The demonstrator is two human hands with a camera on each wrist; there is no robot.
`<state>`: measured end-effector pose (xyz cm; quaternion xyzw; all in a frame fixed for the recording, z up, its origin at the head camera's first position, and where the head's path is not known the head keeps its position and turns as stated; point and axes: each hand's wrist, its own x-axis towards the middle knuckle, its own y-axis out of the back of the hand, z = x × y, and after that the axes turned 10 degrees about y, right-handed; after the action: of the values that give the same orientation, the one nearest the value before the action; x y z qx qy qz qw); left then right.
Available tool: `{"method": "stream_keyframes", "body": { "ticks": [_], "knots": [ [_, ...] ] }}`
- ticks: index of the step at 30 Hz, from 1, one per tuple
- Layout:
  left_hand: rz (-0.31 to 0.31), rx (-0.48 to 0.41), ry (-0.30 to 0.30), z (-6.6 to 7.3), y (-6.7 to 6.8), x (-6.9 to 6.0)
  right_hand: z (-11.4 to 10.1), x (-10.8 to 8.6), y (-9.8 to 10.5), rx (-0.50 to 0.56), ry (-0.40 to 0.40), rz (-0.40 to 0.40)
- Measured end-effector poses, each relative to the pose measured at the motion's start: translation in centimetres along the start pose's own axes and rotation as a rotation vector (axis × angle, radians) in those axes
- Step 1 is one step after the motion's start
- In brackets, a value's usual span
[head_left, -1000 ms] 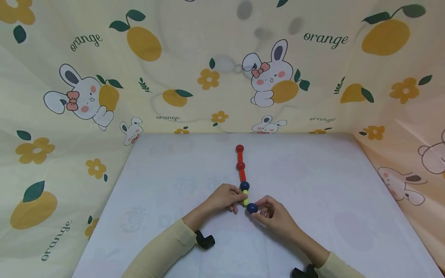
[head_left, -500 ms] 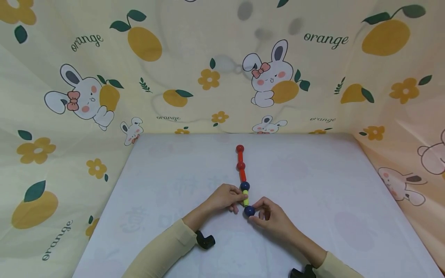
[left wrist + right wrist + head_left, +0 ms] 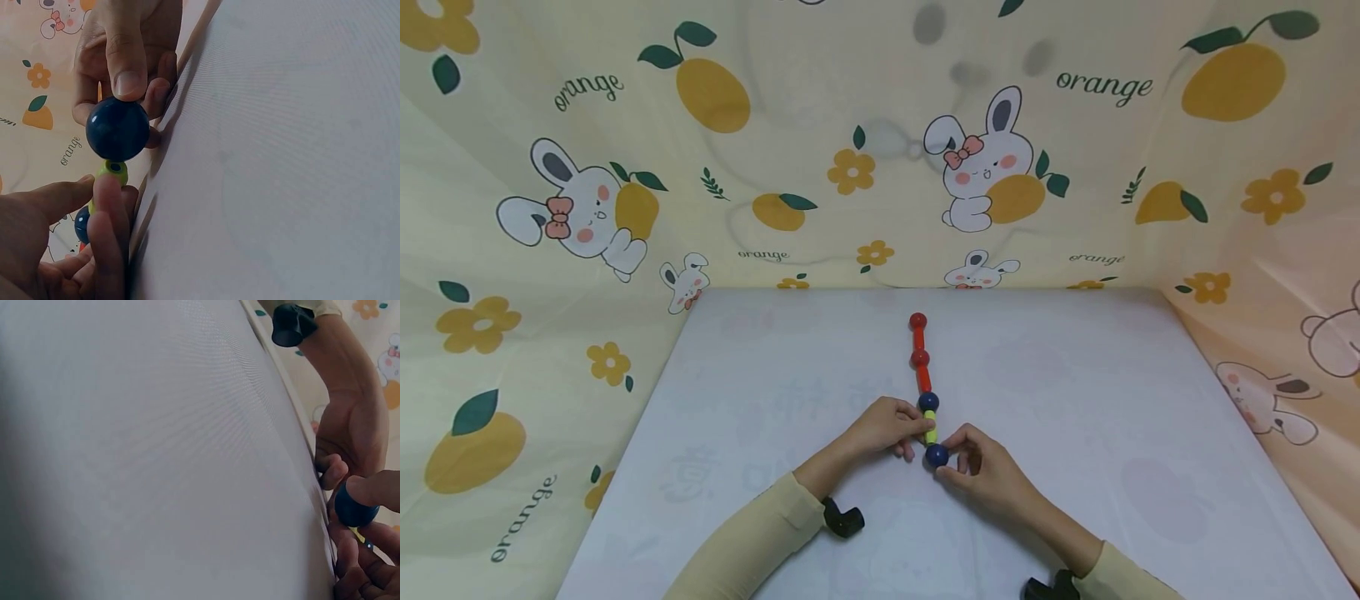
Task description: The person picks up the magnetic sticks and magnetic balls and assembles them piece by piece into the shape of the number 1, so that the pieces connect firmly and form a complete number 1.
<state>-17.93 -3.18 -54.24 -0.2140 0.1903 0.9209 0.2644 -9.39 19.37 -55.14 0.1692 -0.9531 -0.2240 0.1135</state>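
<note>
A chain of magnetic balls and rods lies on the white table. From the far end it runs red ball (image 3: 918, 321), red rod (image 3: 918, 339), second red ball (image 3: 920, 357), another red rod (image 3: 923, 379), blue ball (image 3: 928, 402), yellow-green rod (image 3: 931, 435). My left hand (image 3: 882, 427) pinches the yellow-green rod between thumb and fingers. Thumb and fingers of my right hand (image 3: 992, 467) hold a second blue ball (image 3: 936, 456) at the rod's near end. In the left wrist view this ball (image 3: 117, 129) sits against or very near the rod's end (image 3: 116, 169).
The white table (image 3: 1090, 400) spreads around the chain. Patterned cloth (image 3: 820, 100) with rabbits and oranges hangs behind and at both sides. A black wrist mount (image 3: 843, 518) is on the left arm, another (image 3: 1051, 586) on the right.
My right hand has brought the near blue ball left and slightly toward me, from beside the yellow-green rod's tip to its near end. My left hand has stayed in place.
</note>
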Motion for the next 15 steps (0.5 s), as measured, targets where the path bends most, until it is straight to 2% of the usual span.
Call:
{"method": "stream_keyframes", "body": {
  "ticks": [15],
  "knots": [
    [-0.013, 0.012, 0.010, 0.01, 0.01, 0.01, 0.02, 0.30, -0.35, -0.036, 0.012, -0.027]
  ]
}}
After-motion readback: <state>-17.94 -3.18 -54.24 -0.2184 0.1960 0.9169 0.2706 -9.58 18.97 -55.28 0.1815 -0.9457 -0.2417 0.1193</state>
